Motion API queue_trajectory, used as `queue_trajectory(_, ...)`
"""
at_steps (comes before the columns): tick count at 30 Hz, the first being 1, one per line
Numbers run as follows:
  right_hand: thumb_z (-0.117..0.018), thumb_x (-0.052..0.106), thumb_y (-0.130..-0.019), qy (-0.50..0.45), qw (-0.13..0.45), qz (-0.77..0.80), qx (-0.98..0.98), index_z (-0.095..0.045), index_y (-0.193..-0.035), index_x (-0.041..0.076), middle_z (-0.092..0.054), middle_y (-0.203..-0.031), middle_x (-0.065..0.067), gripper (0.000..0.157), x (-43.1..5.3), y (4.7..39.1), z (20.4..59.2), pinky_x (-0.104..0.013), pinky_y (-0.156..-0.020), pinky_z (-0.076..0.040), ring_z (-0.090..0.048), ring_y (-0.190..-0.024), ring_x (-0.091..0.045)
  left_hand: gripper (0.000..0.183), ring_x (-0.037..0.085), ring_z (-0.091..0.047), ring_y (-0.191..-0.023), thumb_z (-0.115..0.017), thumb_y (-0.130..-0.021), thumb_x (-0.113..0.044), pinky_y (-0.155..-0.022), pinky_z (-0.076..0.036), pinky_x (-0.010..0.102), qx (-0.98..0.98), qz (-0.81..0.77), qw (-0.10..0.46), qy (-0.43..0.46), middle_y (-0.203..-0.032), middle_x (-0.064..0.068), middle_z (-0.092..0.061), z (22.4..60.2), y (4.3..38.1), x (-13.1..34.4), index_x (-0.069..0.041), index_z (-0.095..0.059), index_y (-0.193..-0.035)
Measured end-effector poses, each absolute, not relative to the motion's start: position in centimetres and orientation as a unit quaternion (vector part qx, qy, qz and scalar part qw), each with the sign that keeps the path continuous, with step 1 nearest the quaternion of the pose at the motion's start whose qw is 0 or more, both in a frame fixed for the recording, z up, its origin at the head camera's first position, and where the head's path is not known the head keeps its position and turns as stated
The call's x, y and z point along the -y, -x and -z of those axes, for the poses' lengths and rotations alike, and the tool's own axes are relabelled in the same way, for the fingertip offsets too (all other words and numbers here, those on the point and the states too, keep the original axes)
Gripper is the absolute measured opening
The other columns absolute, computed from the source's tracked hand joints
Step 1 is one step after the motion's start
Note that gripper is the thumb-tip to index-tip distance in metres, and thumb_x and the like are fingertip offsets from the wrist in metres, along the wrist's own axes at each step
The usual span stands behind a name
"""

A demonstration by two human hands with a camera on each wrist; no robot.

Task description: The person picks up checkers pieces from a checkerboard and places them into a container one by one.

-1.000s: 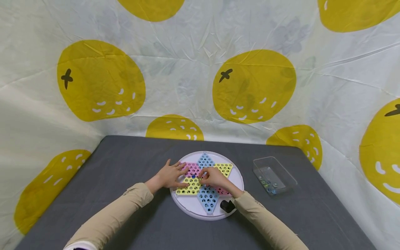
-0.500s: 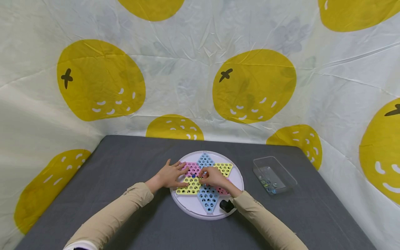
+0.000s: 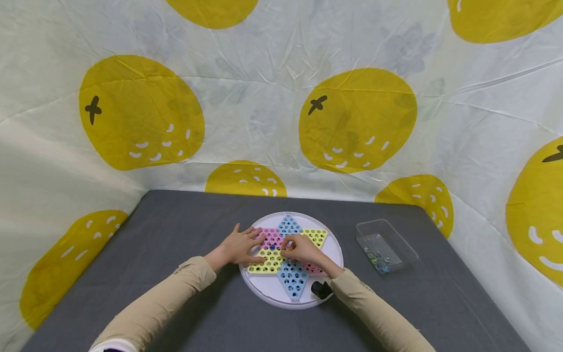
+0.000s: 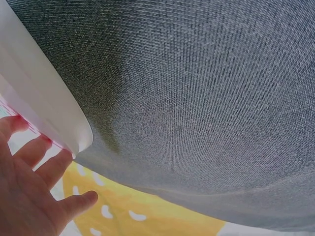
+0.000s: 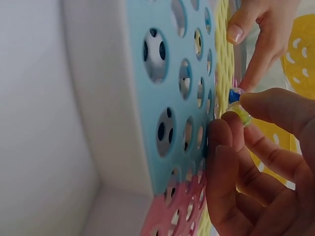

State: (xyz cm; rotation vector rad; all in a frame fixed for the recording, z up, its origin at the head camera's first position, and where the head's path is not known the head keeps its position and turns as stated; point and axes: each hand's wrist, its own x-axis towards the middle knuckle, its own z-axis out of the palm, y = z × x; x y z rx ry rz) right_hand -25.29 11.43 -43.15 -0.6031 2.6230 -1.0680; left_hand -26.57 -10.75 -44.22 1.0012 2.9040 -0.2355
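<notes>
A round white Chinese checkers board (image 3: 266,289) has a star of pink, blue and yellow holed panels. My left hand (image 3: 239,247) rests over its left side, fingers spread and straight, fingertips touching the rim and the pink panel. Over the star's middle, my right hand (image 3: 302,248) pinches a clear marble with yellow-green inside (image 5: 240,113) between thumb and fingertip, close to the holes. Beside it sits a blue marble (image 5: 234,95), on the board near the pink and yellow panels. In the head view the fingers mostly hide the pinched marble.
To the right of the board stands a clear plastic box (image 3: 379,240) with several marbles (image 3: 380,265) gathered at its near left. Dark grey cloth (image 3: 193,220) covers the table. A white curtain with yellow fruit prints (image 3: 358,122) hangs behind the far edge.
My right fingertips have shifted very slightly over the star's middle, and the pinched marble is now less visible from the head. The left hand has stayed where it was.
</notes>
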Motion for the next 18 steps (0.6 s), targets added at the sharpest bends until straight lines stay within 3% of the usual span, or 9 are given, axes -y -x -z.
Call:
queue_trajectory(10, -0.065, 0.016, -0.079, 0.205, 0.113, 0.363, -0.902, -0.062, -0.085, 0.007, -0.061, -0.066, -0.01, 0.011, -12.9, 24.5, 42.4, -0.023, -0.048, -0.044, -0.059, -0.053, -0.018, 0.074, 0.028, -0.031, -0.132, -0.038, -0.081, -0.067, -0.101, -0.02, 0.061, -0.944, 0.072, 0.041, -0.318, -0.146, 0.004, -0.03, 44.3, 26.7, 10.7, -0.022, -0.032, -0.139)
queue_trajectory(18, -0.065, 0.016, -0.079, 0.215, 0.081, 0.362, -0.903, -0.062, -0.083, 0.009, -0.056, -0.069, -0.004, 0.009, -14.5, 24.1, 41.8, -0.02, -0.049, -0.036, -0.045, -0.057, -0.007, 0.074, 0.029, -0.03, -0.133, -0.04, -0.081, -0.066, -0.101, -0.019, 0.061, -0.944, 0.051, 0.049, -0.322, -0.146, 0.005, -0.03, 44.2, 26.6, 10.8, -0.021, -0.032, -0.139)
